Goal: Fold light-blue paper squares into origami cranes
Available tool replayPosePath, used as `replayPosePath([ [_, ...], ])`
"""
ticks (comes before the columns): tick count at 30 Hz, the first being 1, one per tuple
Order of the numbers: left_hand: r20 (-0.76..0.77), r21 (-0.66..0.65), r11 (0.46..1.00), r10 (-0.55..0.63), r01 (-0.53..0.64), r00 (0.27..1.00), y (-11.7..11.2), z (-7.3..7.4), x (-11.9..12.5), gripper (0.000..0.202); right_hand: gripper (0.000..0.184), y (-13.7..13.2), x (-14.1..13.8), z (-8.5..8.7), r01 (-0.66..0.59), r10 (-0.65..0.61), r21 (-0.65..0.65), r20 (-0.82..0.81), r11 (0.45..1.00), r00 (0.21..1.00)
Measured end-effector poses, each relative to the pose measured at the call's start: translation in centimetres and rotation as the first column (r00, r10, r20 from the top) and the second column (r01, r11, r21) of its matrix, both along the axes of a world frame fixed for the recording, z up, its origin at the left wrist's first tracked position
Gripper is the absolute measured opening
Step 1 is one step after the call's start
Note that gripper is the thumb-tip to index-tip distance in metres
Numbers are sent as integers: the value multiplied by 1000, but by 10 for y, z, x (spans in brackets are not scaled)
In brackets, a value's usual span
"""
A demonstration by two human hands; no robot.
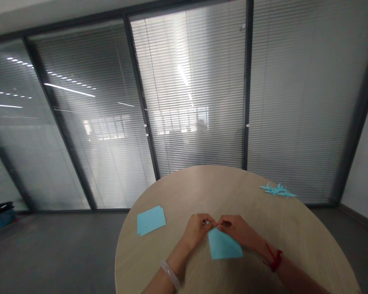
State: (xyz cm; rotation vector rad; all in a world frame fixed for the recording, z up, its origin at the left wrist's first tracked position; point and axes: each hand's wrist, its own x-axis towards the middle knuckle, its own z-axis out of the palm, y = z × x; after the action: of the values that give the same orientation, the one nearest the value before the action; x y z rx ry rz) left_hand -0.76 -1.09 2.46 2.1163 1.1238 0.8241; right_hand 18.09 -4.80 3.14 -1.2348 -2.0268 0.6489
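Pinching blue paper (225,243) tip between left hand (196,230) and right hand (234,228) fingers

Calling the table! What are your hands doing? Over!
Left hand, right hand: pinching top corner of light-blue square paper sheet. Light-blue paper stack to the left, on round pale-wood table.

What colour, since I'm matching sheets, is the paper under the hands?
Plain light blue, no pattern; the head view shows the sheet best.
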Motion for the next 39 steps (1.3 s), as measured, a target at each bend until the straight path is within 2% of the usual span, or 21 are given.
replayPosePath([
  [2,11,2,1000,-15,15,1000,0,-3,1,26,29,-1,-3,2,24,-24,6,-5,1000,1000],
  [5,67,8,1000,-31,31,997,0,2,-2,26,27,-1,0,4,20,-20,19,-11,1000,1000],
  [9,108,51,997,48,-54,993,3,14,-9,26,27,1,11,7,57,-56,63,-21,996,998],
  [13,110,68,993,93,-101,990,10,18,-17,29,27,3,22,11,70,-68,82,-27,994,997],
  [17,173,84,977,177,-194,969,17,16,-27,32,29,10,39,14,195,-191,88,-52,977,980],
  [19,213,48,970,222,-237,951,19,15,-30,34,32,14,45,12,265,-254,80,-128,961,959],
  [21,215,14,979,196,-204,957,18,13,-29,35,36,17,42,7,251,-237,47,-205,967,950],
  [24,202,-12,990,143,-144,969,13,10,-19,36,41,17,28,-1,154,-148,4,-260,988,954],
  [26,208,-30,989,145,-142,967,9,9,-13,36,38,15,18,-4,93,-94,-14,-197,996,976],
  [29,227,-69,989,145,-133,963,6,10,-9,37,38,13,14,-3,114,-112,2,-144,994,983],
  [35,307,-213,970,177,-114,935,6,14,-11,35,36,16,24,1,179,-171,41,-153,983,973],
  [39,351,-217,966,212,-141,912,12,16,-20,35,35,21,33,1,206,-198,51,-132,977,971],
])
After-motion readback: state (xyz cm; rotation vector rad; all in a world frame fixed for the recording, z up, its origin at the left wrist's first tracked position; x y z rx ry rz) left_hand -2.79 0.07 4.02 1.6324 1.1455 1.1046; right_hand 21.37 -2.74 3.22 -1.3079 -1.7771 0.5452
